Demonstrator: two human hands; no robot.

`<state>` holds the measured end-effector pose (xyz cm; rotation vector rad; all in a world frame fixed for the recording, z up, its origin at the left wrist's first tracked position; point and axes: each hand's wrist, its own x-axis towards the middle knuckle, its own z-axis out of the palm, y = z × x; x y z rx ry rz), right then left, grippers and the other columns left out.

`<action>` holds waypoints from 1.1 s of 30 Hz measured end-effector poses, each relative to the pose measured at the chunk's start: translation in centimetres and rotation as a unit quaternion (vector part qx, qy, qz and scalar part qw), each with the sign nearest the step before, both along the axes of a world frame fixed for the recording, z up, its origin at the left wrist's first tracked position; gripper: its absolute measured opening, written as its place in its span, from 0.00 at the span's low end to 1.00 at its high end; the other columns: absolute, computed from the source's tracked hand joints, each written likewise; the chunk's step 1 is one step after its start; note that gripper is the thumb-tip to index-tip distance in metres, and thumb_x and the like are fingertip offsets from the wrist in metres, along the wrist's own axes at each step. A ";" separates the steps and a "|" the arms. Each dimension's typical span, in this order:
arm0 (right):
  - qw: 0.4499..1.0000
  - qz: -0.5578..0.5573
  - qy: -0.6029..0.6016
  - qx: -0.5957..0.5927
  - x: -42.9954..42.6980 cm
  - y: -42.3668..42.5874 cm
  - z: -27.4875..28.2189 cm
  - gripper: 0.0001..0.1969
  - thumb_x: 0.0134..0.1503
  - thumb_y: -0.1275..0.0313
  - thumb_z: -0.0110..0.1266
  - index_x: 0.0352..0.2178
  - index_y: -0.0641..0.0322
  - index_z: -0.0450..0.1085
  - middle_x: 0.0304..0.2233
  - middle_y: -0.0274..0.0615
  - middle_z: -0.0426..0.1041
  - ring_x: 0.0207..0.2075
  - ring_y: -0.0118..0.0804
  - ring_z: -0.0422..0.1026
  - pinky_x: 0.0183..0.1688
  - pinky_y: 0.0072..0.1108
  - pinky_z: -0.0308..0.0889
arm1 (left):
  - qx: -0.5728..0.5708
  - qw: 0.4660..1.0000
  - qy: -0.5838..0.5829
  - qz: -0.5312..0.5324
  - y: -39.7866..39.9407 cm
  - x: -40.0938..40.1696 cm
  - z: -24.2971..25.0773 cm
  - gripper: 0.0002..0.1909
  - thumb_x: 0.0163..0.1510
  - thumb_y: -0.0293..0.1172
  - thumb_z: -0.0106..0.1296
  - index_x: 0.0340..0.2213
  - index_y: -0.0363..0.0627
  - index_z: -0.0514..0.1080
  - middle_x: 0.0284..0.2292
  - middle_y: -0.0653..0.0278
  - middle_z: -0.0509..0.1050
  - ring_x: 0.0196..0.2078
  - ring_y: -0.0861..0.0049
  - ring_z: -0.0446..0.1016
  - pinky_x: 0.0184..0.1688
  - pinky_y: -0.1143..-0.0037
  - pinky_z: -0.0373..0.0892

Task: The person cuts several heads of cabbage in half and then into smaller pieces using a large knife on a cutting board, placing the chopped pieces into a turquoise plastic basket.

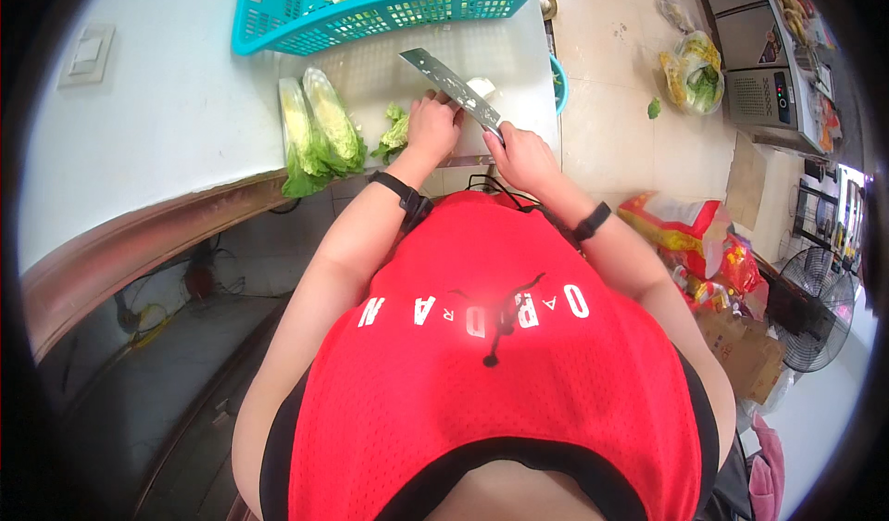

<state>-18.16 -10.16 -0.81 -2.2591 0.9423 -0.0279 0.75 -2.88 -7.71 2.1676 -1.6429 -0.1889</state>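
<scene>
My right hand [524,156] grips a cleaver-like kitchen knife [451,83] by its handle. White bits cling to the wide blade, which slants up and left past my other hand's fingers. My left hand [434,126] rests over a napa cabbage piece [394,132] on the white cutting surface [389,76]. Green leaves stick out to the left of that hand. A white cabbage stem piece [480,88] shows behind the blade; whether it joins the leafy part is hidden. Two long napa cabbage pieces, one outer [297,132] and one inner [332,114], lie to the left, leaves towards me.
A turquoise plastic basket [417,10] with chopped cabbage stands at the counter's back. Below the right edge, another turquoise container [560,85] partly shows. On the tiled floor lie a bagged cabbage [694,73] and a loose leaf [653,108]. A fan [812,309] stands right.
</scene>
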 end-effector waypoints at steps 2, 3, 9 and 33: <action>1.000 -0.002 0.009 0.003 0.4 -0.1 -0.2 0.19 0.66 0.58 0.46 0.34 0.67 0.67 0.24 0.62 0.74 0.30 0.66 0.74 0.34 0.49 0.68 | -0.011 1.000 -0.005 -0.002 0.0 0.2 0.0 0.10 0.53 0.33 0.55 0.36 0.51 0.81 0.41 0.64 0.78 0.45 0.60 0.72 0.46 0.60 0.67; 1.000 -0.001 0.002 -0.001 0.5 -0.1 -0.2 0.19 0.66 0.57 0.46 0.33 0.67 0.67 0.23 0.62 0.74 0.29 0.66 0.75 0.34 0.49 0.69 | -0.022 1.000 -0.003 -0.007 0.0 0.3 -0.1 0.10 0.53 0.33 0.55 0.36 0.50 0.81 0.41 0.64 0.78 0.45 0.60 0.72 0.46 0.60 0.67; 1.000 -0.007 0.022 -0.017 1.5 0.2 -0.1 0.19 0.66 0.57 0.46 0.33 0.66 0.66 0.23 0.61 0.75 0.28 0.65 0.75 0.33 0.48 0.70 | 0.013 1.000 -0.017 -0.016 -0.2 0.3 -0.5 0.10 0.54 0.34 0.55 0.36 0.50 0.81 0.41 0.64 0.78 0.45 0.60 0.72 0.47 0.60 0.66; 0.999 0.006 0.032 0.036 3.4 -4.0 -4.3 0.25 0.66 0.52 0.43 0.35 0.69 0.70 0.29 0.65 0.76 0.36 0.66 0.76 0.41 0.46 0.71 | 0.029 0.999 0.001 -0.025 -0.4 0.7 0.3 0.13 0.56 0.36 0.54 0.43 0.49 0.77 0.44 0.68 0.77 0.45 0.63 0.72 0.44 0.61 0.68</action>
